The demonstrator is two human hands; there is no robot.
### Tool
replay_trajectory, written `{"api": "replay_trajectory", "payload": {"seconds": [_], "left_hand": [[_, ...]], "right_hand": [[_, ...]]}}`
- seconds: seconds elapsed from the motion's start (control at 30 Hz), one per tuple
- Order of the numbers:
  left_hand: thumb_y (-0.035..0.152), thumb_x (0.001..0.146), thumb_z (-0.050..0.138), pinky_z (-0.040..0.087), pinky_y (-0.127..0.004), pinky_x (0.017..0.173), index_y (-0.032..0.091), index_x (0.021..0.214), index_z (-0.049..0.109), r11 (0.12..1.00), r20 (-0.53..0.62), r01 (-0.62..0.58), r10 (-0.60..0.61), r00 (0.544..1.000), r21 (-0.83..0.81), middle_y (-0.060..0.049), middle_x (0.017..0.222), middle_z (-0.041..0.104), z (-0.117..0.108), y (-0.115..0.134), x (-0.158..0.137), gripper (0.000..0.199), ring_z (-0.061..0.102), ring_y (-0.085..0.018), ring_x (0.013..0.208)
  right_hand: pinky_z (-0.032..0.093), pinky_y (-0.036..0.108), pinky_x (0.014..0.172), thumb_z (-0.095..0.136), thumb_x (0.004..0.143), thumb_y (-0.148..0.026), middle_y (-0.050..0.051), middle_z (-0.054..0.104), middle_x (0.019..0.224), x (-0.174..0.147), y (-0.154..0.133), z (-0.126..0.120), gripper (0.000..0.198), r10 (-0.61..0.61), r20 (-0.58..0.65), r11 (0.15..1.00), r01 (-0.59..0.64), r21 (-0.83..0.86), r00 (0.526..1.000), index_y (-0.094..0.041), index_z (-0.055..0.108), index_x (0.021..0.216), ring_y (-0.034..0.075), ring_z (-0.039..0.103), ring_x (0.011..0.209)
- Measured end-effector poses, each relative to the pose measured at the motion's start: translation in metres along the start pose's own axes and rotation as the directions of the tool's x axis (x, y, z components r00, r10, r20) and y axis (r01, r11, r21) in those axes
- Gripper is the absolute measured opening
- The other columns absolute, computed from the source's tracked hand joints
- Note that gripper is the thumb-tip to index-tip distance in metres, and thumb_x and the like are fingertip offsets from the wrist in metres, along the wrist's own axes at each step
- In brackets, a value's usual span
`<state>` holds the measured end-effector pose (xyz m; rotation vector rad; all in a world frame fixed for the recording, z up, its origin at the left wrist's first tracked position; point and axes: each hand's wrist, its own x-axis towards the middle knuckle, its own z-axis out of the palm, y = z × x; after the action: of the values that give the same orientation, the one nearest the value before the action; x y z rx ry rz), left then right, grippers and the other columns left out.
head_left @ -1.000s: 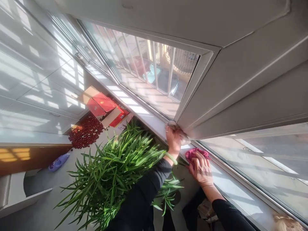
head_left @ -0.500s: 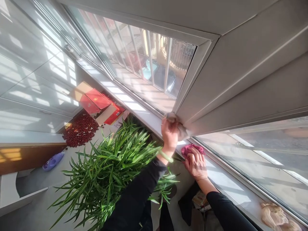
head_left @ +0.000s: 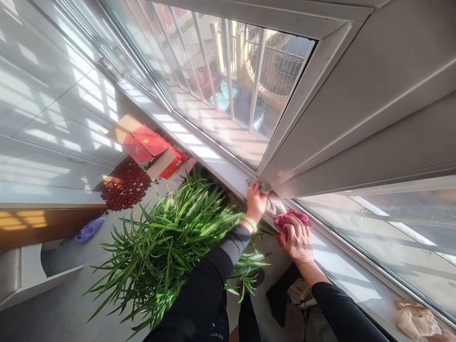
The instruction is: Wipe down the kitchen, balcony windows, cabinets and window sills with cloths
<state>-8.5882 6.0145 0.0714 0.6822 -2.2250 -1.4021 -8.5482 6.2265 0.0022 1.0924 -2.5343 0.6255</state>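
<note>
My left hand (head_left: 256, 204), with a pale green bangle at the wrist, is closed on a greyish cloth (head_left: 276, 205) at the corner where the window frames meet the sill. Part of that cloth spreads right along the white windowsill (head_left: 233, 176), up to a dark pink cloth (head_left: 292, 219). My right hand (head_left: 297, 241) presses the pink cloth onto the sill, its fingers bent over it. The two cloths lie against each other. What is under my right palm is hidden.
A bushy green plant (head_left: 178, 247) stands below the sill on the left. Beyond it are red cardboard boxes (head_left: 149, 142), a spread of dark red dates or beans (head_left: 126, 187) and a purple slipper-like object (head_left: 89, 230). A beige bundle (head_left: 415, 320) lies on the sill at lower right.
My left hand has drawn slightly down the corner toward the sill, and the grey cloth now reaches the pink one. My right hand stays on the pink cloth. The view has shifted a little.
</note>
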Motion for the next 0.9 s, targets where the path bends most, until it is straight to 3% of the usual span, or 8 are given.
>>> {"api": "replay_trajectory", "payload": {"seconds": [0.17, 0.3, 0.37, 0.43, 0.53, 0.7, 0.83, 0.9], "left_hand": [[0.018, 0.089, 0.072, 0.052, -0.049, 0.113, 0.022, 0.107, 0.077, 0.95, -0.087, -0.16, 0.189, 0.978, 0.269, -0.013, 0.123, 0.07, -0.067, 0.01, 0.024, 0.019, 0.064, -0.031, 0.123], [0.028, 0.097, 0.064, 0.031, -0.059, 0.13, 0.021, 0.14, 0.069, 0.835, -0.039, -0.047, 0.081, 0.996, 0.549, -0.015, 0.164, 0.052, -0.105, -0.006, 0.085, 0.044, 0.039, -0.039, 0.156], [0.032, 0.097, 0.063, 0.018, -0.058, 0.136, 0.015, 0.154, 0.057, 0.766, 0.037, -0.036, 0.016, 0.999, 0.642, -0.015, 0.174, 0.039, -0.1, -0.021, 0.104, 0.059, 0.026, -0.038, 0.165], [0.032, 0.097, 0.061, 0.011, -0.056, 0.138, 0.012, 0.158, 0.051, 0.734, 0.088, -0.053, -0.009, 0.996, 0.677, -0.015, 0.177, 0.032, -0.082, -0.034, 0.097, 0.065, 0.02, -0.036, 0.167], [0.028, 0.096, 0.06, 0.015, -0.054, 0.138, 0.016, 0.154, 0.056, 0.777, 0.208, -0.163, 0.043, 0.977, 0.608, -0.013, 0.176, 0.036, -0.042, -0.037, 0.037, 0.059, 0.025, -0.033, 0.167], [0.015, 0.096, 0.05, 0.031, -0.058, 0.134, 0.018, 0.139, 0.068, 0.845, 0.447, -0.398, 0.219, 0.867, 0.358, -0.015, 0.159, 0.06, 0.017, -0.026, -0.078, 0.047, 0.045, -0.03, 0.157], [0.011, 0.093, 0.05, 0.036, -0.053, 0.132, 0.024, 0.131, 0.073, 0.849, 0.572, -0.462, 0.252, 0.781, 0.257, -0.009, 0.152, 0.067, -0.001, -0.025, -0.067, 0.046, 0.053, -0.026, 0.151], [0.013, 0.092, 0.053, 0.032, -0.051, 0.134, 0.027, 0.133, 0.073, 0.834, 0.571, -0.452, 0.214, 0.792, 0.315, -0.006, 0.152, 0.067, -0.03, -0.027, -0.036, 0.048, 0.051, -0.025, 0.152]], "right_hand": [[0.047, 0.048, 0.099, 0.062, 0.094, -0.02, 0.017, 0.07, 0.133, 0.001, -0.001, -0.001, 0.009, 0.012, -0.005, 1.0, -0.011, 0.009, 1.0, -0.021, 0.06, 0.103, 0.034, 0.062, 0.126], [0.046, 0.048, 0.101, 0.061, 0.094, -0.02, 0.017, 0.069, 0.134, 0.003, -0.004, -0.002, 0.009, 0.023, -0.007, 0.999, -0.023, 0.031, 1.0, -0.021, 0.062, 0.103, 0.034, 0.059, 0.132], [0.045, 0.048, 0.105, 0.061, 0.094, -0.02, 0.017, 0.069, 0.135, 0.004, -0.004, -0.002, 0.011, 0.029, -0.008, 0.999, -0.028, 0.047, 1.0, -0.021, 0.063, 0.104, 0.034, 0.058, 0.134], [0.044, 0.048, 0.107, 0.061, 0.093, -0.021, 0.017, 0.068, 0.136, 0.004, -0.004, -0.001, 0.012, 0.035, -0.01, 0.998, -0.034, 0.061, 0.999, -0.021, 0.065, 0.104, 0.034, 0.056, 0.136], [0.044, 0.049, 0.108, 0.061, 0.092, -0.02, 0.017, 0.068, 0.137, 0.002, -0.002, 0.0, 0.012, 0.042, -0.021, 0.997, -0.04, 0.068, 0.999, -0.021, 0.065, 0.103, 0.034, 0.055, 0.138], [0.046, 0.047, 0.105, 0.06, 0.093, -0.018, 0.018, 0.069, 0.131, 0.004, -0.002, 0.003, 0.01, 0.055, -0.031, 0.997, -0.053, 0.051, 0.998, -0.02, 0.065, 0.101, 0.033, 0.059, 0.132], [0.048, 0.045, 0.103, 0.057, 0.093, -0.015, 0.017, 0.069, 0.13, 0.006, -0.003, 0.001, 0.01, 0.055, -0.086, 0.998, -0.053, 0.031, 0.995, -0.02, 0.064, 0.098, 0.03, 0.061, 0.127], [0.047, 0.045, 0.106, 0.057, 0.093, -0.016, 0.016, 0.069, 0.131, -0.004, -0.002, -0.006, 0.01, 0.069, -0.079, 0.996, -0.065, 0.055, 0.994, -0.021, 0.063, 0.099, 0.029, 0.06, 0.128]]}}
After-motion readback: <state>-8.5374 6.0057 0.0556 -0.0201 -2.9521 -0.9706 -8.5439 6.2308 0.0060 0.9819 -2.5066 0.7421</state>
